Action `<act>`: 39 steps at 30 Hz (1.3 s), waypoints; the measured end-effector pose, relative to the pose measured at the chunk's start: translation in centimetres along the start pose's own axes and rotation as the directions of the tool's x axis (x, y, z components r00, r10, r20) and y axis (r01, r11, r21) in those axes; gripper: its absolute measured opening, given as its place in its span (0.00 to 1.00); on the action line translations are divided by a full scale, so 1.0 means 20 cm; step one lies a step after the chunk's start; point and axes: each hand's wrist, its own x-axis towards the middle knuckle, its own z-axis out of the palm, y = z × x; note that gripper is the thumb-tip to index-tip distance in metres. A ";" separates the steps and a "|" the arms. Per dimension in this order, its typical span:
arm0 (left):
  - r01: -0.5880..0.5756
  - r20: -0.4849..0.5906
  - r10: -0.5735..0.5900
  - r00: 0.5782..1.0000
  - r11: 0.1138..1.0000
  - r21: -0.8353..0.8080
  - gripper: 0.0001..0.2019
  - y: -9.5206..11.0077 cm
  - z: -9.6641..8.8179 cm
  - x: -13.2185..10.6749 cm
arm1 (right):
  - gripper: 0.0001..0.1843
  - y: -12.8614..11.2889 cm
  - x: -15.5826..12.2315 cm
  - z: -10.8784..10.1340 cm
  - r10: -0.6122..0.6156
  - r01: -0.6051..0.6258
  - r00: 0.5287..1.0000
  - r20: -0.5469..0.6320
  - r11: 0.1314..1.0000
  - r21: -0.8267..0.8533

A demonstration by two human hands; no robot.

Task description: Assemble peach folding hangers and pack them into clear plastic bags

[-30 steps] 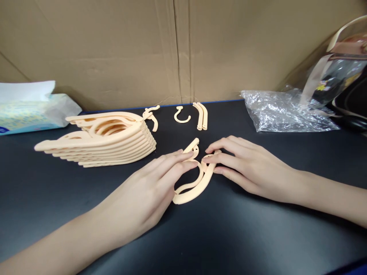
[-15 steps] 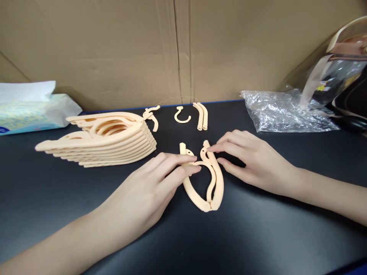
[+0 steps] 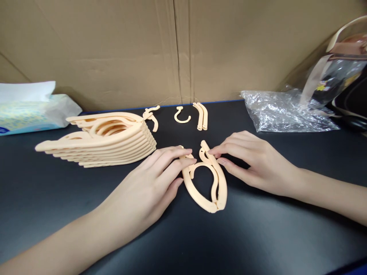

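Note:
A peach plastic folding hanger [image 3: 210, 193] lies on the black table [image 3: 258, 233], its two arms folded together into a V that points toward me. My left hand [image 3: 151, 187] rests its fingertips on the left arm's upper end. My right hand [image 3: 252, 160] pinches the right arm's upper end between thumb and forefinger. Both hands press the arms inward.
A stack of several folded peach hangers [image 3: 100, 139] sits at the left. Loose hook pieces [image 3: 181, 114] and two curved strips [image 3: 201, 114] lie near the cardboard wall [image 3: 143, 49]. A tissue pack [image 3: 25, 109] stands far left, crumpled clear plastic [image 3: 283, 112] and a bag [image 3: 341, 72] at right.
The hanger has turned from lying slanted to pointing toward me, and its two arms have been brought closer together. Both hands stayed at its upper ends.

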 end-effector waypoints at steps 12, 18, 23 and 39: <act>0.077 0.058 -0.076 0.995 0.997 -0.010 0.26 0.01 0.00 -0.01 | 0.38 0.00 -0.01 -0.01 -0.146 0.099 0.960 0.239 0.975 0.199; 0.047 0.059 -0.044 0.997 0.998 -0.041 0.32 -0.01 0.01 -0.02 | 0.45 0.00 -0.02 0.00 -0.157 0.097 0.938 0.310 0.975 0.199; 0.056 0.070 -0.051 0.996 0.995 -0.078 0.33 -0.02 0.01 -0.03 | 0.43 -0.01 -0.02 0.00 -0.111 0.077 0.966 0.234 0.986 0.150; -0.009 0.112 0.015 0.994 0.998 -0.060 0.33 -0.01 -0.02 -0.01 | 0.33 -0.02 -0.01 0.00 -0.200 0.186 0.974 0.109 0.974 0.127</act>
